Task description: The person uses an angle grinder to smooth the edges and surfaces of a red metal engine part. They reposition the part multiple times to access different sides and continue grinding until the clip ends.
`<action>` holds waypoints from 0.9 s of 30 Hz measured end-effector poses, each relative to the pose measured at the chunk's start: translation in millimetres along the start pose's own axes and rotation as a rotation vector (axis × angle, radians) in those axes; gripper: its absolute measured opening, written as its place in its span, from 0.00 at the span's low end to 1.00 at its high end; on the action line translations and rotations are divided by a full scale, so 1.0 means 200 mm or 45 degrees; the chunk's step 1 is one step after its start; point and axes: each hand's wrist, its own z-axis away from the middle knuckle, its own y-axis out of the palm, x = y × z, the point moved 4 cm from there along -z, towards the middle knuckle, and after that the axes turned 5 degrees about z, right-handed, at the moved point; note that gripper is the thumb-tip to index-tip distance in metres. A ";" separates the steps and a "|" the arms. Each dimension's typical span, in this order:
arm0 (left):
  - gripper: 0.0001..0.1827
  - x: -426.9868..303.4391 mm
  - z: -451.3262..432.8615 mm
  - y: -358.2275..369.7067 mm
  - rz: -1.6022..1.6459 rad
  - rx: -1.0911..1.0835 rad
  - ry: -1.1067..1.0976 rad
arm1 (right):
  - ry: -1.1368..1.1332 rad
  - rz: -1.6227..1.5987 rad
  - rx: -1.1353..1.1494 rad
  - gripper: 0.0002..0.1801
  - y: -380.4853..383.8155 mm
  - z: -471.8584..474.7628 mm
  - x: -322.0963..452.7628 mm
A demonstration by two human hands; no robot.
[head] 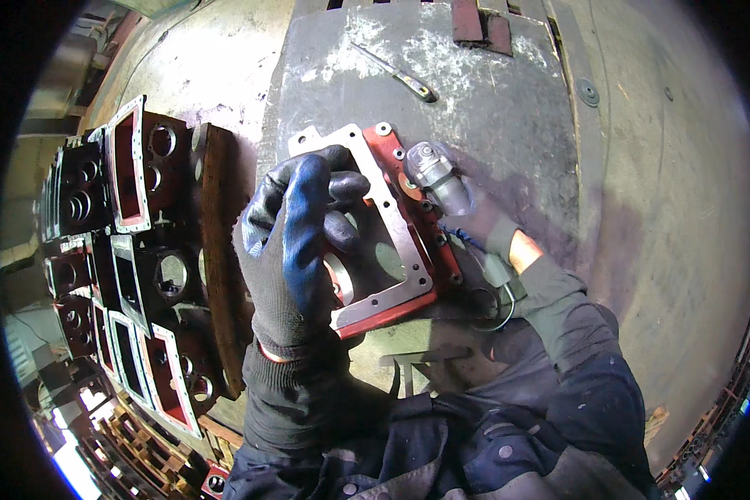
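Observation:
A red cast-metal housing (420, 276) with a bare machined flange lies on the dark worktop (506, 119) before me. Its flange surrounds a large opening, and round holes show inside. Over the left part of the flange is my left hand (287, 237), in a grey knitted glove with a blue-black coating. Its fingers are curled, and whether they grip the housing or anything else cannot be made out. My gloved right hand (490, 215) grips a right-angle power grinder (440, 175). The tool's head is beside the housing's right side, near its round bosses; its working end is hidden.
A screwdriver (406, 78) lies farther up the worktop, below dark red blocks (481, 28). Several similar housings (162, 275) stand at left beside a thick wooden beam (215, 262). A hose fitting (506, 287) hangs near my right forearm. A metal washer (588, 92) lies at right.

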 end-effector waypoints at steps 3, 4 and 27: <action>0.18 -0.01 -0.01 -0.01 0.066 -0.013 -0.094 | 0.025 0.071 0.161 0.55 0.01 -0.06 0.02; 0.17 -0.01 0.00 -0.01 0.102 -0.025 -0.136 | 0.040 0.144 0.188 0.55 -0.01 -0.06 0.07; 0.16 -0.06 -0.05 -0.06 -0.413 -0.053 0.284 | 0.018 -0.289 0.161 0.50 -0.03 -0.22 0.14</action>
